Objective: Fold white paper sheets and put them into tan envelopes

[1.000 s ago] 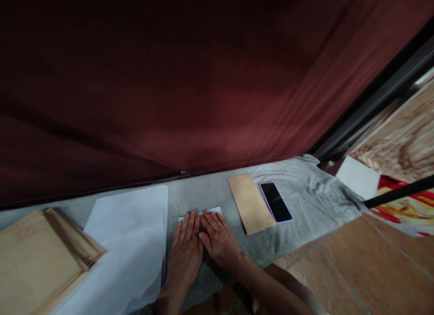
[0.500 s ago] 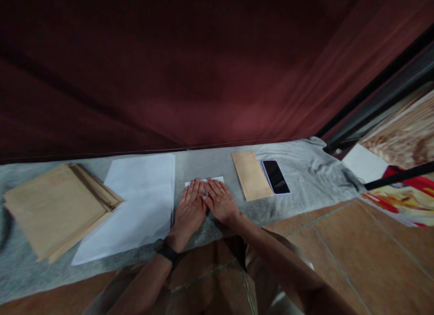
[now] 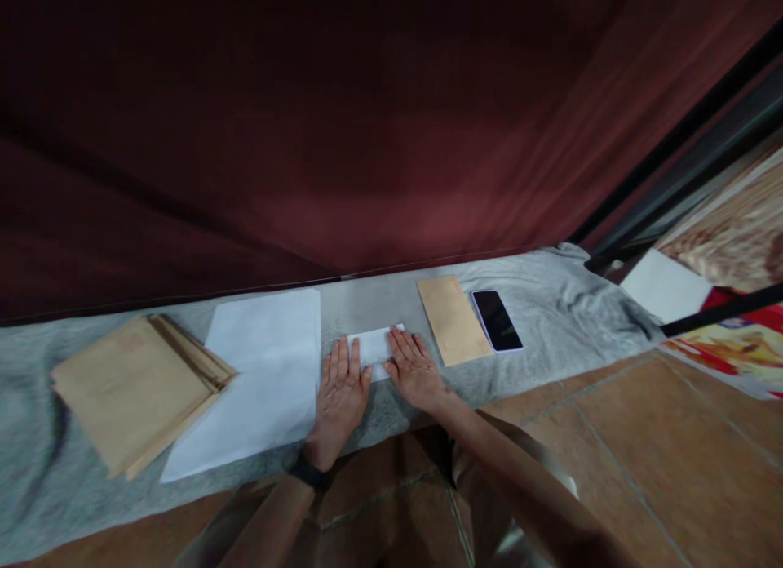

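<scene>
small white folded paper (image 3: 374,345), flat on grey cloth (image 3: 550,323), btwn hands

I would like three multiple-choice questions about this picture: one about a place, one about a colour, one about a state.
1. Where does the phone lie?
A. right beside the brown envelope
B. on the envelope stack
C. on the tiled floor

2. What colour is the cloth under the papers?
A. grey
B. green
C. yellow

3. How are the left hand and right hand placed?
A. flat on the folded paper
B. lifted in the air
C. holding the phone

Answers: 1 A, its long edge runs along the envelope's right edge. 2 A, grey fabric shows all round the sheets. 3 A, both palms face down with the fingers on the paper's two ends.
</scene>
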Motion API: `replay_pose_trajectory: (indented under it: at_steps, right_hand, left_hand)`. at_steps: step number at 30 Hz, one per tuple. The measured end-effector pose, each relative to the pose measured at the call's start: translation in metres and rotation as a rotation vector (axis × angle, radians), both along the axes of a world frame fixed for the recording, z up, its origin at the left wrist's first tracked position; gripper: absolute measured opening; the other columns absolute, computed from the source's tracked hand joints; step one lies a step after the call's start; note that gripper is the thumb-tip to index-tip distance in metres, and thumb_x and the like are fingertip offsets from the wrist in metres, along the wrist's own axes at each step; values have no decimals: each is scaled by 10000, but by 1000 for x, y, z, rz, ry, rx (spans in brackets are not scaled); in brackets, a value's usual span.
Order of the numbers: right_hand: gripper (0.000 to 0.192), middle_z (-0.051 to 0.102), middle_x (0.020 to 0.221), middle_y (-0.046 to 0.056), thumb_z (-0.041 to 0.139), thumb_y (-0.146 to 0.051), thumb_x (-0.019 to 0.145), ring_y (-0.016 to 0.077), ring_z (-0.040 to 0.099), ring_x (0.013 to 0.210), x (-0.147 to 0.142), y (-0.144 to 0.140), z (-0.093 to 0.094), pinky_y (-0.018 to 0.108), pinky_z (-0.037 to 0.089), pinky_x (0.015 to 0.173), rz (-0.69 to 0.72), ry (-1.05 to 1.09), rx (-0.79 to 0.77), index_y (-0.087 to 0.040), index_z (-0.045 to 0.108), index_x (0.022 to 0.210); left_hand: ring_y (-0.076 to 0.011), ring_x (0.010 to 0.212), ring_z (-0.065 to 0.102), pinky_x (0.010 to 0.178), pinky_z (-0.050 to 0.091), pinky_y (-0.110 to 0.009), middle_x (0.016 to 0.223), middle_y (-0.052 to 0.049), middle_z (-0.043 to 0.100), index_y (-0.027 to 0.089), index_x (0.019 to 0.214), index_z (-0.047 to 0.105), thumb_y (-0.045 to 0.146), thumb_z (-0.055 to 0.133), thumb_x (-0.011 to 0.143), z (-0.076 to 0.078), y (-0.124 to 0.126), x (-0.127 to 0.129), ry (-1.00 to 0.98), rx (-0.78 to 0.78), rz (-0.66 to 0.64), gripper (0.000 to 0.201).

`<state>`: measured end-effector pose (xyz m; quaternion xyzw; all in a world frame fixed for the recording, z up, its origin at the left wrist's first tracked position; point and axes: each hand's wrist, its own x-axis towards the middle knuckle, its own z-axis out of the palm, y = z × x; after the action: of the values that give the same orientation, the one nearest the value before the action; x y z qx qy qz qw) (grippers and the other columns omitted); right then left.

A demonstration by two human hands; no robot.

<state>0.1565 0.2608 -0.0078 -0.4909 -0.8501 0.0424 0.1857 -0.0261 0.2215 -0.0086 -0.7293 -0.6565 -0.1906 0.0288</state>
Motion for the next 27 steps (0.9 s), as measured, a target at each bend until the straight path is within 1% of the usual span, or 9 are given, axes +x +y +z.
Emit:
replay_pose_trajectory:
  at_steps: [3, 5, 7, 9, 12, 14, 17, 22, 27]
  right_hand:
    - [600, 391, 1602, 154, 444, -353, 1044, 266, 352, 1499, 6, -1, 1, 488, 264, 1249, -14, 18, 14, -88, 338, 1572]
    - [604, 408, 1592, 157, 436, -348, 1044, 270, 368, 1490, 7, 0, 3, 506, 269, 1247, -25, 38, 20, -98, 322, 1581]
    - [585, 423, 1585, 150, 411, -337, 1051, 267, 372, 1489, 6, 4, 9, 510, 276, 1246, -32, 54, 15, -109, 324, 1583]
    - [558, 420, 1591, 130, 377, -341, 1063, 253, 360, 1496, 2, 9, 15, 488, 286, 1247, -9, 62, 1, -120, 348, 1575]
    - [537, 389, 1617, 85, 343, -361, 1079, 217, 339, 1507, -7, 14, 22, 436, 291, 1253, 95, 57, -24, -142, 363, 1569]
    - [538, 389, 1618, 72, 345, -375, 1083, 199, 335, 1508, -12, 15, 20, 420, 285, 1256, 146, 46, -31, -153, 354, 1573]
    - [544, 415, 1603, 76, 374, -378, 1079, 181, 340, 1505, -15, 12, 11, 407, 282, 1255, 155, 34, -10, -159, 346, 1576]
    - [563, 425, 1592, 116, 447, -352, 1052, 202, 345, 1503, -7, 10, -2, 431, 279, 1251, 104, 15, 79, -136, 363, 1565]
    - [576, 422, 1590, 141, 447, -339, 1042, 242, 358, 1495, 3, 12, -5, 455, 304, 1233, 27, -4, 75, -97, 365, 1559]
  left_hand:
    - [-364, 1507, 318, 1176, 358, -572, 1575, -283, 386, 0, 1526, 359, 348, 344, 1034, 2, -2, 1, -9, 23, 49, 602]
    - [-355, 1507, 322, 1187, 343, -577, 1567, -276, 404, -1, 1527, 357, 329, 334, 1032, 6, -2, 3, -5, 46, 54, 595]
    - [-330, 1518, 304, 1210, 319, -565, 1585, -242, 396, 21, 1537, 354, 301, 331, 1025, 11, 1, 6, 4, 55, 14, 584]
    - [-303, 1531, 280, 1230, 301, -540, 1607, -203, 378, 47, 1547, 352, 272, 336, 1013, 14, 5, 10, 15, 40, -56, 580]
    - [-273, 1536, 269, 1237, 310, -496, 1606, -183, 389, 39, 1544, 357, 210, 315, 992, 11, 11, 17, 28, 8, -147, 580]
    - [-267, 1530, 281, 1225, 332, -480, 1593, -195, 405, 18, 1536, 361, 171, 290, 977, 4, 14, 20, 37, -3, -171, 583]
    - [-264, 1524, 295, 1215, 345, -482, 1587, -202, 412, 24, 1538, 354, 167, 275, 977, -5, 13, 17, 39, 16, -163, 585]
    - [-273, 1528, 288, 1225, 319, -507, 1594, -191, 406, 77, 1567, 322, 250, 332, 1002, -10, 6, 4, 17, 56, -99, 590]
    - [-322, 1513, 317, 1188, 363, -539, 1585, -230, 400, 44, 1552, 334, 315, 351, 1007, -12, 1, -2, -6, 76, -18, 609]
